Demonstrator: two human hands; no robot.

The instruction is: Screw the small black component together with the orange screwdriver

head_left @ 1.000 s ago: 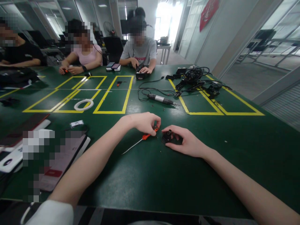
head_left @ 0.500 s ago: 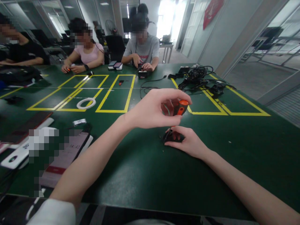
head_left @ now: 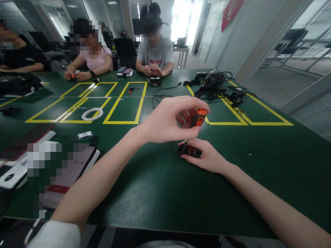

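Observation:
My left hand is raised above the green table, fingers pinched round the orange and black handle of a screwdriver. The thin shaft points down to a small black part on the table. My right hand lies on the table with its fingers closed round that black part, holding it still.
Phones and a pixelated device lie at the left near the edge. A white ring sits inside yellow taped boxes. A pile of black cables lies at the far right. Three people sit along the far side.
A second ago the screwdriver lay flat on the table under my left hand. It has been lifted and stood upright, tip down on the black part. My right hand has stayed on the part.

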